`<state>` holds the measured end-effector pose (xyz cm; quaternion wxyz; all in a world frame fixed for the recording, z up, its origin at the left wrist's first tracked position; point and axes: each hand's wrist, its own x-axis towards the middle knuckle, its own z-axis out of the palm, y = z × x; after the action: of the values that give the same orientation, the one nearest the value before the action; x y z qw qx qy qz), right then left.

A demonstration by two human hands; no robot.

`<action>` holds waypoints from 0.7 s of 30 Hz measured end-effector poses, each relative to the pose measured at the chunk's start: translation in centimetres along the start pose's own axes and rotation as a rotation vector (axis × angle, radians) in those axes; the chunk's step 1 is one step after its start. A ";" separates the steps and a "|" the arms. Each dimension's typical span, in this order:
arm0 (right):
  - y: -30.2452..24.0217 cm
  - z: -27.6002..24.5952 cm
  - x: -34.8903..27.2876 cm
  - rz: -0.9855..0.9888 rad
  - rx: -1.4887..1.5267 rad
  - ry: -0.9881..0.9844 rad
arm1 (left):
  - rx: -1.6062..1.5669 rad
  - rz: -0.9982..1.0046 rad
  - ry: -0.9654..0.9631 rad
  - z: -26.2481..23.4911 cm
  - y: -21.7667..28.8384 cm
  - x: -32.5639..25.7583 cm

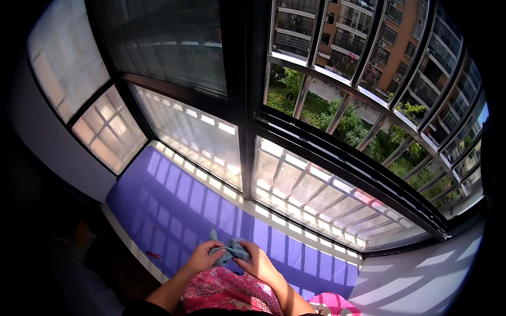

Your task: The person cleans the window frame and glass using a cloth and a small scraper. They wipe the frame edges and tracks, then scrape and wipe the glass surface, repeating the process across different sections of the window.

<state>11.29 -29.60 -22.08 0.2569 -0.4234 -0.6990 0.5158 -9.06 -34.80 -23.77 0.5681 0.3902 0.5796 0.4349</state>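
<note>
Hands, two, both closed on one item: left hand (203,256) pinching its left side between thumb and fingers, right hand (258,261) gripping its right side likewise.

Item: grey-blue cloth (227,253), soft, bunched and twisted, held over the near side of a purple mat (176,210).

Progress: cloth taken up in both hands; not laid flat, not set down. Apparently mid-handling; how much is left cannot be told from its crumpled state.

Pose: forearms rising from the lower edge, converging; thumbs turned inward, facing each other across the cloth.

Surroundings: pink patterned fabric (226,290) directly below the hands; small red object (153,254) near the mat's near edge, toward the left; pink item (334,305) by its near right corner; dark-framed window (187,129) along its far edge.
</note>
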 end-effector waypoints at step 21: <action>-8.0 -10.2 11.3 -0.194 1.233 0.194 | -0.004 0.100 -0.148 0.2 10.9 13.7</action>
<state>11.04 -15.71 -12.04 0.5615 -0.1770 -0.2821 0.7575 -9.96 -18.39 -17.83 0.5878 0.4487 0.5148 0.4338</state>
